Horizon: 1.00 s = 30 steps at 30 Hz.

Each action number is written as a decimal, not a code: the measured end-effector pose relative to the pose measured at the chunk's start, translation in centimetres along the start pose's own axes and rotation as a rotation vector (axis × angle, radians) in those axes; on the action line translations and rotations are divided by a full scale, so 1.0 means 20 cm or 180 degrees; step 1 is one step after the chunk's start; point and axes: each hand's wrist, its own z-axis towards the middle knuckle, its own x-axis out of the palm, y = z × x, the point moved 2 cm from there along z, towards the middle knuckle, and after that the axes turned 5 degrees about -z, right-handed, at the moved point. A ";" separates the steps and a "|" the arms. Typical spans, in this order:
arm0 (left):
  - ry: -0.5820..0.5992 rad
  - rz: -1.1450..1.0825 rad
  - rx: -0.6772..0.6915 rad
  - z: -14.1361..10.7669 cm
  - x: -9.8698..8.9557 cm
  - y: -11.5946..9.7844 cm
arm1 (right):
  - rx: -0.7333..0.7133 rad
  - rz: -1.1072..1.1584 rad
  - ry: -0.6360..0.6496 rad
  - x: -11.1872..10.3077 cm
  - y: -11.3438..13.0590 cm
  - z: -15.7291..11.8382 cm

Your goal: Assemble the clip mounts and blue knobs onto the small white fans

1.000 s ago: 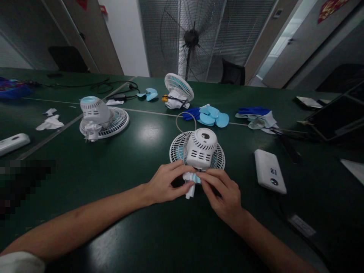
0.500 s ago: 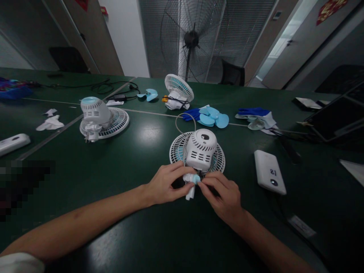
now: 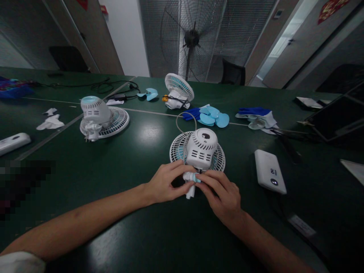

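Observation:
A small white fan [image 3: 202, 146] lies face down on the dark green table, its grille underneath and its motor housing up. At its near end is a white plastic bracket [image 3: 190, 192] with a light-blue knob [image 3: 196, 178] on its right side. My left hand [image 3: 165, 182] pinches the bracket from the left, thumb and forefinger around it. From the right, my right hand [image 3: 223, 193] closes its fingertips on the knob and covers part of it. A pale cord loops up behind the fan's left side.
Another face-down fan [image 3: 98, 115] lies to the left, and a third fan [image 3: 178, 93] sits at the back. Loose blue fan blades [image 3: 213, 116] rest on blue gloves behind my fan. A white power bank [image 3: 269, 171] is on the right, more gloves [image 3: 257, 117] beyond it.
My right fingertips have shifted slightly up and left over the light-blue knob, covering it differently. My left hand and the fan stay almost where they were.

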 end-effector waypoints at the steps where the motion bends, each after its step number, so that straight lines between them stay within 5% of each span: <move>1: 0.0003 0.0013 -0.0002 0.00 0.00 0.00 | 0.0048 -0.0033 -0.0020 0.00 0.00 0.00; 8: 0.0138 0.0241 -0.0048 0.00 0.02 -0.02 | 0.0472 0.0372 0.0040 0.00 0.00 0.05; 13: 0.0382 -0.0010 -0.0714 0.02 0.01 -0.06 | 0.0546 0.0930 0.0240 -0.01 -0.01 0.06; 17: 0.0105 -0.0357 -0.1134 0.02 -0.06 -0.06 | 0.0373 0.0813 0.0309 -0.02 0.01 0.04; 24: -0.0294 -0.0070 -0.1559 -0.07 -0.29 0.07 | 0.0248 0.0724 0.0350 -0.01 0.02 0.03; 30: -0.0833 0.0428 -0.1939 -0.07 -0.63 0.40 | 0.0468 0.0835 0.0412 -0.01 0.00 0.03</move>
